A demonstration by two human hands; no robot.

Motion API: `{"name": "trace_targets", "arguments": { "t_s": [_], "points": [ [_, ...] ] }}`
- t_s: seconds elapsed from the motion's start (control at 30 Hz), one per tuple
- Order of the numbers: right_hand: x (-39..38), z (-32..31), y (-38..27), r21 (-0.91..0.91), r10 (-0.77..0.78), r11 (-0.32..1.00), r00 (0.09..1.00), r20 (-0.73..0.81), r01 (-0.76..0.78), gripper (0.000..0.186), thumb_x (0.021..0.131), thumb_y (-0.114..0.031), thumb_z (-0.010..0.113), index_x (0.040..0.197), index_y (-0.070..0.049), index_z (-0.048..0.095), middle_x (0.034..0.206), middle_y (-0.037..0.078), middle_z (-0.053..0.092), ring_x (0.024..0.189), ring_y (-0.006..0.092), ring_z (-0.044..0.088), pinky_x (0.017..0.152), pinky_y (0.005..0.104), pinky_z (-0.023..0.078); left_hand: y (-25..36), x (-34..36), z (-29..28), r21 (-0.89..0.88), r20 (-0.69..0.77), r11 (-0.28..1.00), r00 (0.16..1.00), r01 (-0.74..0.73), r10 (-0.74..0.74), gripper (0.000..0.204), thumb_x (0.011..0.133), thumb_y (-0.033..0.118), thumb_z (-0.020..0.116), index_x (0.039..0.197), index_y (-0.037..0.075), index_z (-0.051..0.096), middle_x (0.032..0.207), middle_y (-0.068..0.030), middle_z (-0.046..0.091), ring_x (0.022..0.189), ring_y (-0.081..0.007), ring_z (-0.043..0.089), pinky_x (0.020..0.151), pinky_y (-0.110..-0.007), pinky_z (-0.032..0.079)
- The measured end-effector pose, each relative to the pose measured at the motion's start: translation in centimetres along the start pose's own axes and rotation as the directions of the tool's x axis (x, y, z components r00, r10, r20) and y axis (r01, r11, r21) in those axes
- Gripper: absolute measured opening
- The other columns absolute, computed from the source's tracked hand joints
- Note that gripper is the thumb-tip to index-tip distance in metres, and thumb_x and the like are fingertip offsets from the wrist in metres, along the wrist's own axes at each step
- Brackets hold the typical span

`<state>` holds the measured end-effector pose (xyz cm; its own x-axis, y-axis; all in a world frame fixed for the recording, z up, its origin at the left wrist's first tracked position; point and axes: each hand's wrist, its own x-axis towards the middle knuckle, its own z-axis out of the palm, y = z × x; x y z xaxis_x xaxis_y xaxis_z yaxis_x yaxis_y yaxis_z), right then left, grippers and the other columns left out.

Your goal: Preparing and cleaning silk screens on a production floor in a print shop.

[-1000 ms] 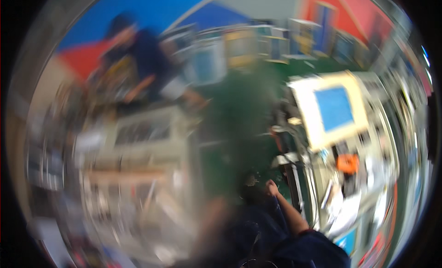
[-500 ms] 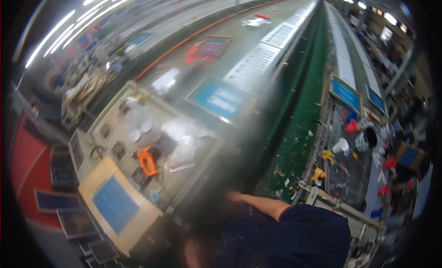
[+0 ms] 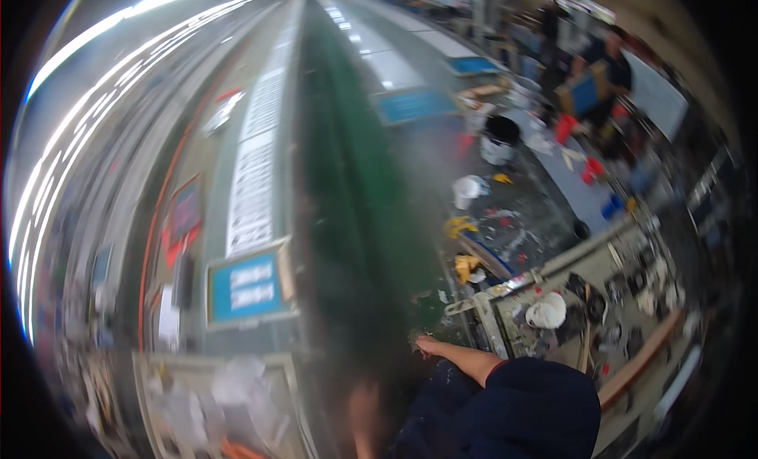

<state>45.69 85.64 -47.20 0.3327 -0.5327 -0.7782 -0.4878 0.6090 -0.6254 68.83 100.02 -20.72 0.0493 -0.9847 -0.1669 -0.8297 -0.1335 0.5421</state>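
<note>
My right hand (image 3: 427, 344) hangs at the lower middle with fingers curled closed; I cannot make out whether anything is inside. It is over the green floor (image 3: 347, 151), beside a cream machine frame (image 3: 466, 307) holding a white bucket (image 3: 545, 310) and scattered small parts. My left hand (image 3: 365, 400) is a smear low in the aisle, fingers unclear, near a cream cart (image 3: 287, 384) with crumpled translucent plastic (image 3: 237, 388). Ahead on the left table lies a teal screen frame (image 3: 287, 293), with a long printed white strip (image 3: 254, 167) beyond it.
Long tables line both sides of the aisle. The right bench (image 3: 525, 222) carries buckets, yellow rags and red items. Another teal screen (image 3: 414, 104) sits farther along. A person (image 3: 612, 64) in dark clothing holds a framed screen at upper right; another dark figure (image 3: 550, 17) stands behind.
My view has swung round from the wall and cluttered carts to look straight along the aisle. The orange tool and cream cart have shifted down to the lower edge; my arms hang low.
</note>
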Motion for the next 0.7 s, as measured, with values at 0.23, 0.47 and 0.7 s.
{"name": "trace_targets", "arguments": {
  "t_s": [0.23,0.47,0.7],
  "points": [
    [-2.3,-4.3,-0.5,0.191,-0.045,0.975,0.947,-0.319,0.11,0.042,0.096,-0.035,0.039,0.094,0.001,0.059,0.072,0.014,0.064,0.056,0.025,0.066,0.051,0.0392,0.051,2.3,15.8,4.4,0.055,0.501,0.971,0.848,-0.232,0.174,0.042,0.093,0.032,0.058,0.13,0.011,0.058,0.106,-0.0159,0.066,0.098,-0.0309,0.066,0.087,-0.041,0.052],
    [-8.5,2.7,7.5,0.423,0.069,0.891,0.875,-0.48,0.162,0.035,0.097,-0.036,0.046,0.09,-0.003,0.056,0.071,0.009,0.06,0.057,0.0223,0.064,0.054,0.0378,0.051,14.0,17.4,-1.4,0.018,0.717,0.78,0.552,-0.626,0.426,0.042,0.094,0.034,0.055,0.129,0.012,0.058,0.11,-0.0181,0.064,0.1,-0.0337,0.065,0.087,-0.043,0.052],
    [-16.9,23.4,20.3,0.713,0.497,0.241,0.547,-0.674,0.659,0.034,0.094,-0.029,0.046,0.069,-0.007,0.05,0.055,0.007,0.05,0.049,0.0237,0.056,0.055,0.0414,0.052,8.4,13.9,7.8,-0.037,0.932,0.424,0.121,-0.905,0.341,0.045,0.094,0.039,0.051,0.13,0.011,0.054,0.115,-0.0206,0.062,0.101,-0.0387,0.064,0.085,-0.049,0.053]
  ]
}}
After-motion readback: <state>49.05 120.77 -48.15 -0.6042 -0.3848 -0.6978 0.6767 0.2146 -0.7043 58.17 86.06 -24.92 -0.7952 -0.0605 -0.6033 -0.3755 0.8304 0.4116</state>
